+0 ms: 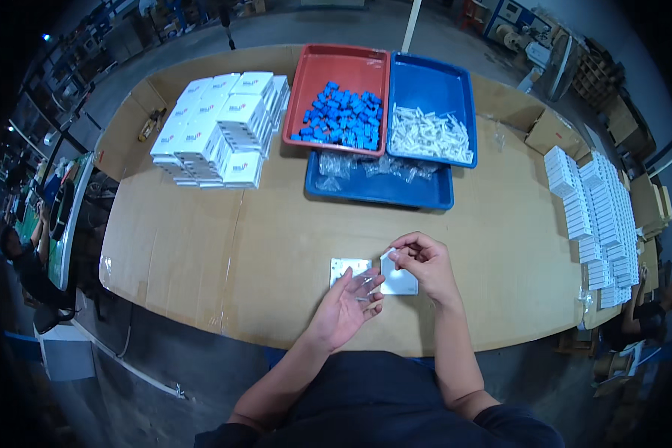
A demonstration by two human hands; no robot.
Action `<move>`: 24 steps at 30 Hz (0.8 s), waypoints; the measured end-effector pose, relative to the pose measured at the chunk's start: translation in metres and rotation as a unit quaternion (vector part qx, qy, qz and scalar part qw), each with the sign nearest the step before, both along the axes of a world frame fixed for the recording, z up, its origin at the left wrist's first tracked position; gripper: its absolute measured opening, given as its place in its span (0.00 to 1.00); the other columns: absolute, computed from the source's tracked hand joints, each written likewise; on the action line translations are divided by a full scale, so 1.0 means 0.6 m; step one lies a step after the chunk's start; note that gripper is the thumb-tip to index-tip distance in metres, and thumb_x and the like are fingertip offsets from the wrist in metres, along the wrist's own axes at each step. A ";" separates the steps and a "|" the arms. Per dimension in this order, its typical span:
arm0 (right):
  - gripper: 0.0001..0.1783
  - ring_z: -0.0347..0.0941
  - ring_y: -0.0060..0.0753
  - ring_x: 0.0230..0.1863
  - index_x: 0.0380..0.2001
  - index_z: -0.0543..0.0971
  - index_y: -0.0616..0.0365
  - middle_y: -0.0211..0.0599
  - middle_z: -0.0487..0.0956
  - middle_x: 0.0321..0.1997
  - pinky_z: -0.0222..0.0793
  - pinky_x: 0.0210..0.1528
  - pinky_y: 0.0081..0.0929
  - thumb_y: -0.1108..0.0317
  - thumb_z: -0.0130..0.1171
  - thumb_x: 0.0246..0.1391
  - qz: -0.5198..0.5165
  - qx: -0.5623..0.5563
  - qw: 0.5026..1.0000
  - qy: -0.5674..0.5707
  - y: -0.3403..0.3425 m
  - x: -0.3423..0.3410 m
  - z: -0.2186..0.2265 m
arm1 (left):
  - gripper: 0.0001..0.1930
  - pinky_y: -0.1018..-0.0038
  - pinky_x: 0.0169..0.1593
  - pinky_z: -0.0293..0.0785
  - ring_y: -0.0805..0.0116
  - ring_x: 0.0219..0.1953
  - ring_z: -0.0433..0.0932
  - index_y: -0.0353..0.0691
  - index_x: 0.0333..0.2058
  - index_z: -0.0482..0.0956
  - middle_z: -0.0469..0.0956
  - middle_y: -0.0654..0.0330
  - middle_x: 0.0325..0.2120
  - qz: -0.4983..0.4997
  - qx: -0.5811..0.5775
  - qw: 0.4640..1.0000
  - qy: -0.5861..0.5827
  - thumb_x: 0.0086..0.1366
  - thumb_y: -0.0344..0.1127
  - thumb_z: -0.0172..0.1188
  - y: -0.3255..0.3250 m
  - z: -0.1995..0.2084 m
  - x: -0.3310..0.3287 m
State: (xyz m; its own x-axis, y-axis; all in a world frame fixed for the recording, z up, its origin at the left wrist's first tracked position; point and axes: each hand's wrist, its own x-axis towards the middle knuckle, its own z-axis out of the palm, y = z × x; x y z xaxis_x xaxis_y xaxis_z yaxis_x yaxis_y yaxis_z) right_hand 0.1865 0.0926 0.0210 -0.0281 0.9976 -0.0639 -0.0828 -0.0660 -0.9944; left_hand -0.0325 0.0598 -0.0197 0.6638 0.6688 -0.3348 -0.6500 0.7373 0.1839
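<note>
Palm up, my left hand (340,313) has its fingers curled around a clear plastic bag (365,285). To its right, my right hand (427,267) pinches a small white piece (387,254) between thumb and fingers; its exact shape is mostly hidden. Under and behind the hands lie two flat white pieces that look like parts of a small box: one (343,266) partly covered by my left fingers, the other (400,284) below my right hand.
White boxes (201,134) are stacked at the back left. A red tray (336,63) holds blue parts; a blue tray (429,71) holds white parts. A lower blue tray (381,196) holds clear bags. More white boxes (593,216) line the right. Co-workers sit at both sides.
</note>
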 end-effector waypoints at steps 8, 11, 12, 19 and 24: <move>0.06 0.77 0.19 0.37 0.36 0.86 0.60 0.30 0.85 0.39 0.71 0.38 0.24 0.73 0.72 0.54 0.186 0.061 0.966 -0.169 0.006 0.007 0.040 | 0.24 0.65 0.56 0.77 0.66 0.49 0.80 0.44 0.59 0.76 0.81 0.59 0.55 -0.052 0.040 0.996 0.052 0.81 0.55 0.45 -0.018 0.005 0.001; 0.04 0.80 0.27 0.42 0.32 0.85 0.63 0.35 0.86 0.43 0.74 0.44 0.28 0.74 0.70 0.54 0.251 0.102 0.948 -0.166 0.020 0.009 0.049 | 0.24 0.65 0.55 0.77 0.67 0.49 0.79 0.44 0.59 0.76 0.81 0.58 0.55 -0.069 0.046 0.995 0.059 0.80 0.56 0.46 -0.020 0.012 0.005; 0.05 0.81 0.29 0.42 0.33 0.85 0.64 0.37 0.86 0.44 0.74 0.45 0.29 0.74 0.70 0.54 0.293 0.108 0.931 -0.187 0.026 0.008 0.051 | 0.23 0.65 0.55 0.77 0.67 0.49 0.80 0.44 0.58 0.76 0.81 0.59 0.54 -0.070 0.055 0.994 0.068 0.80 0.55 0.46 -0.022 0.010 0.005; 0.10 0.81 0.33 0.51 0.42 0.87 0.64 0.43 0.84 0.55 0.77 0.52 0.29 0.70 0.65 0.63 0.468 0.076 0.850 -0.231 0.047 -0.002 0.052 | 0.19 0.66 0.53 0.78 0.67 0.50 0.81 0.44 0.57 0.75 0.81 0.59 0.52 -0.054 0.066 0.993 0.081 0.81 0.50 0.48 -0.035 -0.017 -0.003; 0.17 0.80 0.33 0.54 0.50 0.84 0.66 0.43 0.82 0.61 0.76 0.56 0.33 0.64 0.56 0.72 0.435 -0.032 0.878 -0.197 0.030 -0.007 0.075 | 0.19 0.66 0.54 0.78 0.66 0.51 0.80 0.45 0.58 0.74 0.80 0.60 0.52 -0.054 0.072 0.994 0.066 0.82 0.51 0.46 -0.032 -0.002 -0.002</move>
